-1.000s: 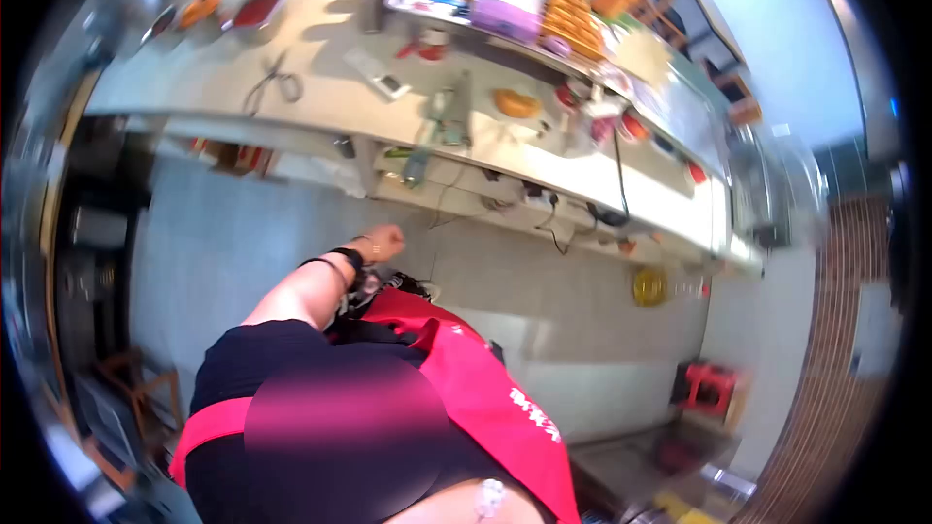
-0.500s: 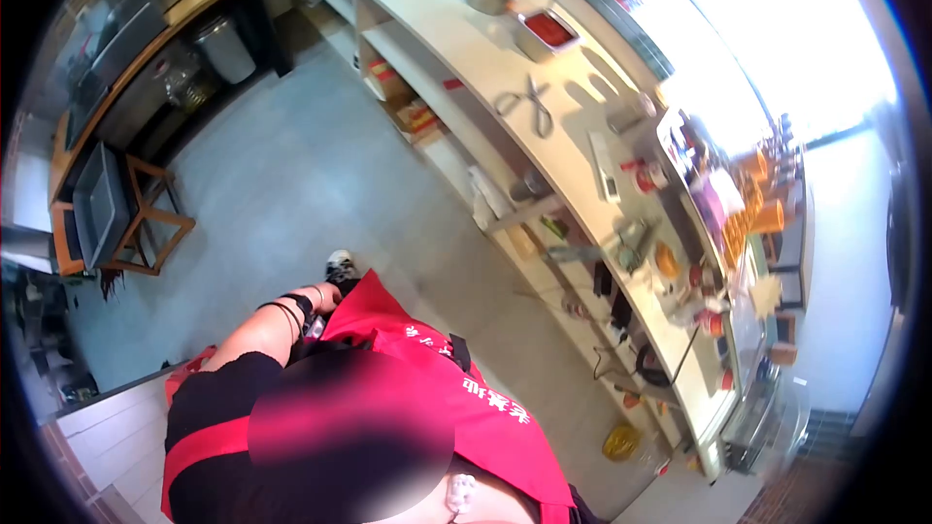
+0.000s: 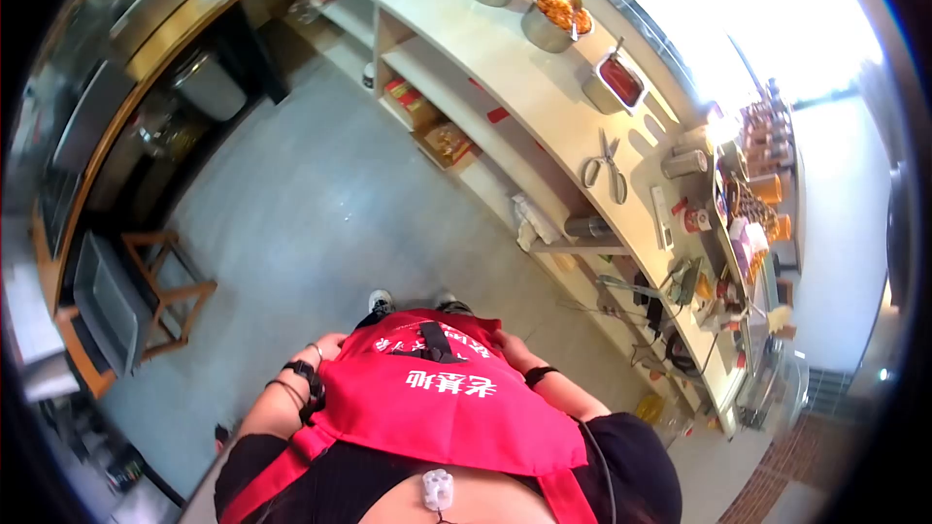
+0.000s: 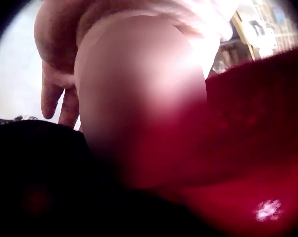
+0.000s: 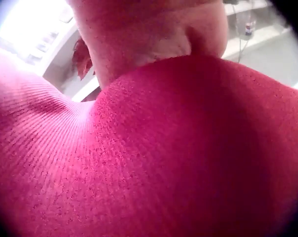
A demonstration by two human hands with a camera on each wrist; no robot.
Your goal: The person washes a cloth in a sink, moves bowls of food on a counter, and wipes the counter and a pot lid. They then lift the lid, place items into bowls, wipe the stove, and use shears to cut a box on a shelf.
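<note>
The left hand [image 3: 330, 345] hangs at the left edge of the red apron [image 3: 456, 417], a dark band on its wrist. In the left wrist view, loose fingers [image 4: 51, 101] of that hand point down beside the red cloth, with nothing held. On the apron's other side is the right hand [image 3: 510, 345], close against the cloth. The right wrist view shows part of this hand [image 5: 163, 37] above the apron [image 5: 154, 148], which hides its fingers; I cannot tell how they lie.
A long counter [image 3: 485, 58] with shelves below runs along the right. On it are scissors [image 3: 606, 169], a pot of orange food [image 3: 563, 15], a pan of red sauce [image 3: 616, 82] and a crowded tray. A wooden stand [image 3: 175, 291] with a grey tub [image 3: 107, 301] is at the left.
The head view has swung left, so the counter now slants down the right side and the stand shows at left. The right hand has come into view; the left hand stays by the apron.
</note>
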